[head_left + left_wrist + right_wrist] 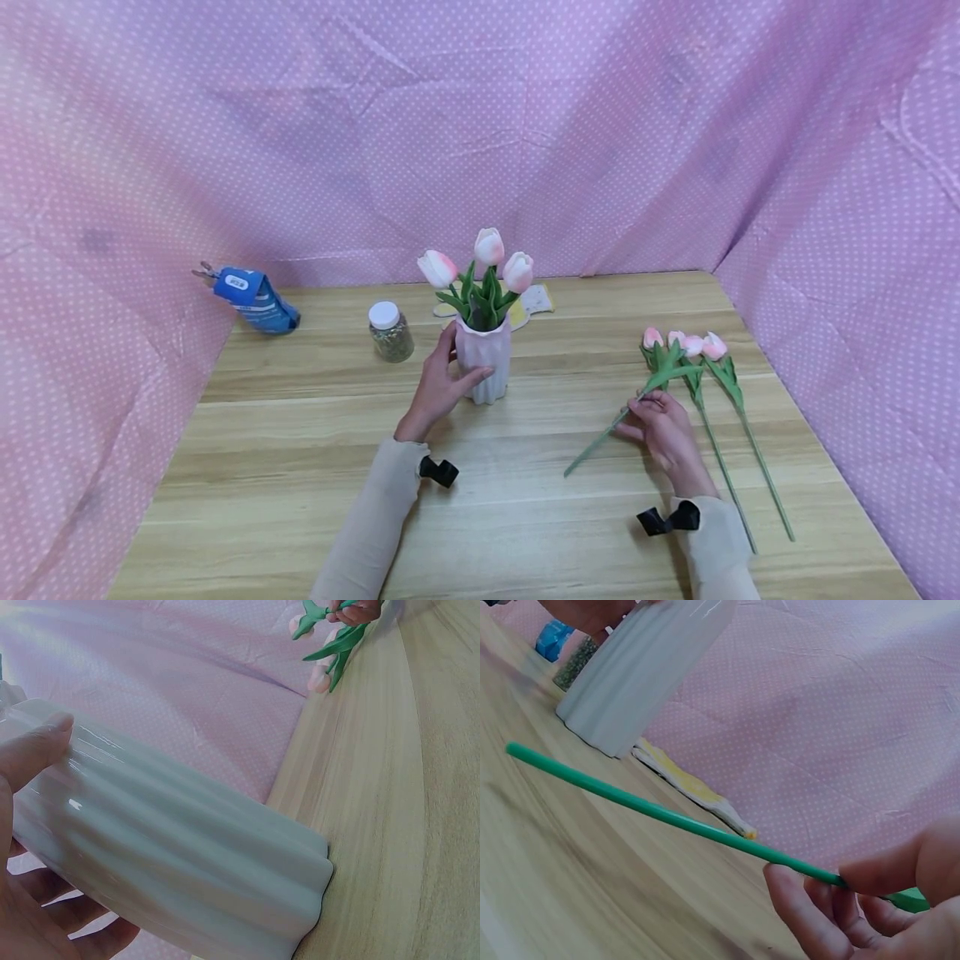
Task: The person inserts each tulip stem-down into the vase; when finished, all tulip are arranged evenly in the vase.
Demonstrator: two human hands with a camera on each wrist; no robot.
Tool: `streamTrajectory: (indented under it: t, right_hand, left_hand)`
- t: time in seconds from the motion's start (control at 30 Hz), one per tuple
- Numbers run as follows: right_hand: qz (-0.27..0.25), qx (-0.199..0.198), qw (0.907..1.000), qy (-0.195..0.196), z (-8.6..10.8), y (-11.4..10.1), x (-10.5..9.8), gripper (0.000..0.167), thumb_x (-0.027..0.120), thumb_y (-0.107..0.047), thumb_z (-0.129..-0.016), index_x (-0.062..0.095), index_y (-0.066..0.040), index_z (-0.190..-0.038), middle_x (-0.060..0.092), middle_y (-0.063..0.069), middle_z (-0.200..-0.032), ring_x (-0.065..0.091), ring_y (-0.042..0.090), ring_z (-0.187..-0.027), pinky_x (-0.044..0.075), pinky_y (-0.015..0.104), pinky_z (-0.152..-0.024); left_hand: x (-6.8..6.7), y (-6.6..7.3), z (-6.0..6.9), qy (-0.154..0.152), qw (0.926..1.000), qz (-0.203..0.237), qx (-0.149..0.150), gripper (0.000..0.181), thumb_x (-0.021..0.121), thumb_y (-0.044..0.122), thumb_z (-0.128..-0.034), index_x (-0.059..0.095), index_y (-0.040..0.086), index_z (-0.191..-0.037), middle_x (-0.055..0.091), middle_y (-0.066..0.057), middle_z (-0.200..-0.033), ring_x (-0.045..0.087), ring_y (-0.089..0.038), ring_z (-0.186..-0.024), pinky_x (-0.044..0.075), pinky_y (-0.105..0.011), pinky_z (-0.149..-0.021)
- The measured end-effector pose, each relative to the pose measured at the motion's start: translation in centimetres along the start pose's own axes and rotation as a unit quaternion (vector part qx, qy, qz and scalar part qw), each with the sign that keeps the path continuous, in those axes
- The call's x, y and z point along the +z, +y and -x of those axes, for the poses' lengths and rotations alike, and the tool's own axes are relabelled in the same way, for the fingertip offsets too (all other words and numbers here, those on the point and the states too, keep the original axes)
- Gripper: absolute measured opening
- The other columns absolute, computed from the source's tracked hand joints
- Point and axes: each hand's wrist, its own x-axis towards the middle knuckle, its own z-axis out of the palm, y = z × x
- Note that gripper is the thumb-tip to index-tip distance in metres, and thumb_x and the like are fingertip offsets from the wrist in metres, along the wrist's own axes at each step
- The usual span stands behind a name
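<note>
A white fluted vase (483,367) stands upright on the wooden table, holding three pink-and-white tulips (489,247). My left hand (437,382) grips its left side, thumb across the front and fingers around the back, as the left wrist view shows. On the right, my right hand (663,429) pinches the green stem of one tulip (592,448) between thumb and fingers. That stem slants with its bare end toward the vase, clear of the table in the right wrist view. Beside this hand lie more tulips (715,347), their blooms bunched together and partly overlapping the held one.
Left of the vase is a clear jar (392,337) with a white lid and small greenish contents. A blue packet (262,304) stands at the table's back left corner. Behind the vase lies a flat yellow-and-white item (536,300), partly hidden. Pink dotted cloth (480,125) hangs around the table.
</note>
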Motion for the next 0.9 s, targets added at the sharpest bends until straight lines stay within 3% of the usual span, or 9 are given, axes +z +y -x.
streamTrajectory:
  t: [0.3,0.5,0.77,0.9]
  right_hand:
    - [-0.065,-0.046,0.9964,0.029,-0.3,-0.1,0.7,0.018,0.046,0.007,-0.1,0.053,-0.008,-0.092,0.063,-0.003,-0.083,0.068,0.009,-0.078,0.065,0.029,-0.076]
    - [-0.114,-0.05,0.9909,0.052,-0.2,-0.6,1.5,0.018,0.048,0.004,-0.101,0.051,-0.01,-0.091,0.058,-0.003,-0.089,0.063,0.009,-0.085,0.064,0.029,-0.08]
    - [-0.179,-0.077,0.9751,0.106,-0.2,-2.2,2.9,0.014,0.049,0.007,-0.099,0.048,-0.007,-0.097,0.056,-0.002,-0.094,0.063,0.011,-0.081,0.065,0.035,-0.076]
    - [-0.197,-0.099,0.969,0.111,-0.1,-3.1,3.7,0.014,0.05,0.007,-0.099,0.048,-0.007,-0.098,0.059,-0.001,-0.091,0.065,0.012,-0.079,0.065,0.037,-0.074]
  left_hand:
    - [0.1,0.0,-0.1,-0.002,0.9999,-0.007,-0.014,0.092,0.079,0.03,-0.0867,0.023,0.022,-0.159,0.04,-0.01,-0.158,0.047,-0.036,-0.141,0.045,-0.055,-0.113]
    - [0.0,-0.1,-0.1,-0.006,0.9998,-0.002,-0.019,0.091,0.078,0.031,-0.0871,0.022,0.023,-0.159,0.039,-0.009,-0.16,0.045,-0.036,-0.142,0.044,-0.056,-0.115]
    - [0.0,-0.1,0.0,-0.002,1.0,0.002,-0.004,0.089,0.078,0.027,-0.0872,0.024,0.02,-0.158,0.04,-0.011,-0.158,0.045,-0.036,-0.142,0.044,-0.056,-0.114]
    - [0.0,0.0,0.0,-0.001,1.0,0.003,-0.001,0.089,0.078,0.027,-0.0873,0.025,0.02,-0.158,0.041,-0.011,-0.158,0.045,-0.036,-0.142,0.044,-0.056,-0.114]
